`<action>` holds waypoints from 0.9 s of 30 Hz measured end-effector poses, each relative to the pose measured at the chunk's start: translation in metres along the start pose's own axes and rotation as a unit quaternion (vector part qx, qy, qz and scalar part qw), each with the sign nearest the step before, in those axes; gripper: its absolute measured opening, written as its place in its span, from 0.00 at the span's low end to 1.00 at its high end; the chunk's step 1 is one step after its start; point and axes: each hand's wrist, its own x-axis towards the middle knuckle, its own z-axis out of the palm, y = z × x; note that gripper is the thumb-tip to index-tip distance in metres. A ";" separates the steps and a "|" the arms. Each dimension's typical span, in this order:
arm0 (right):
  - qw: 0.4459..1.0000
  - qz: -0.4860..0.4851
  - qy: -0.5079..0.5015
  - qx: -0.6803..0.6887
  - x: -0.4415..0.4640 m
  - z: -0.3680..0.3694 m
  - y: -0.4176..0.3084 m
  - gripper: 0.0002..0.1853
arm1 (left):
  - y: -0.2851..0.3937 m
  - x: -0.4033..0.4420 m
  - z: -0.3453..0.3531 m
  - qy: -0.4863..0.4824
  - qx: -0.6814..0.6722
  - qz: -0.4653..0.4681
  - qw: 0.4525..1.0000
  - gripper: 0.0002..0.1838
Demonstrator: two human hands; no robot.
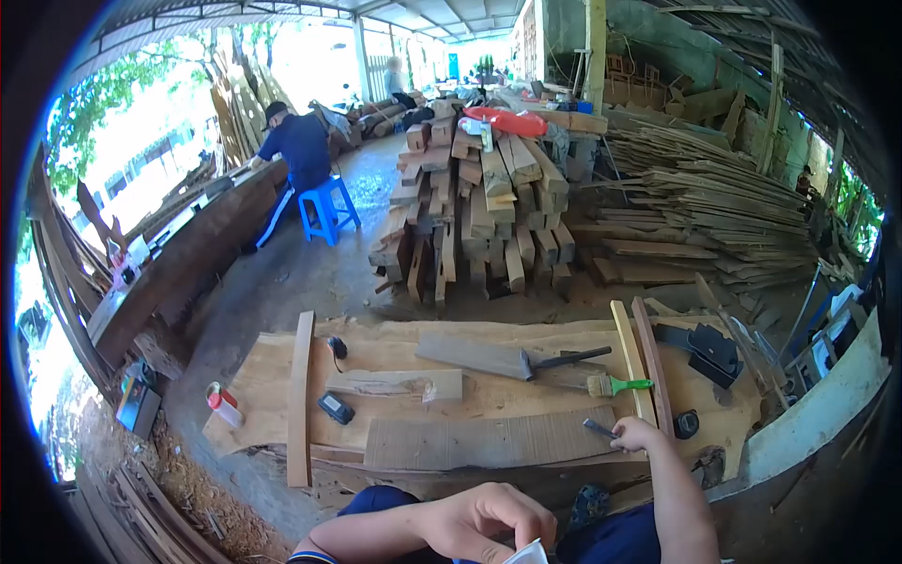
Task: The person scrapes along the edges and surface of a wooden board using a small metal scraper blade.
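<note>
At the bottom middle, my left hand is closed, its fingers curled around a white flat-edged object that the frame edge cuts off. My right hand reaches over the near edge of the wooden slab and pinches a short, dark, flat-ended tool; its exact kind is unclear. Just left of that tool lies a grooved grey board. Above the right hand are a brush with a green handle and a hammer. A pale wooden strip runs beside the brush.
The slab also carries tape measures, another strip and a black case. A red-and-white container stands at its left end. Stacked timber rises behind. A person sits on a blue stool at far left.
</note>
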 end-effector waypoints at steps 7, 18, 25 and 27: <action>0.995 -0.073 0.048 0.045 -0.044 -0.021 -0.016 0.15 | -0.005 0.019 -0.003 -0.106 0.146 -0.095 0.979 0.16; 0.880 -0.156 0.189 0.406 -0.016 -0.007 -0.012 0.12 | -0.096 -0.124 -0.297 0.096 0.713 -0.502 0.481 0.24; 0.851 0.019 0.175 0.495 0.024 0.011 -0.004 0.11 | -0.082 -0.155 -0.305 0.278 0.540 -0.575 0.548 0.32; 0.856 0.021 0.137 0.498 0.018 0.013 -0.018 0.10 | -0.090 -0.155 -0.315 0.206 0.554 -0.607 0.531 0.33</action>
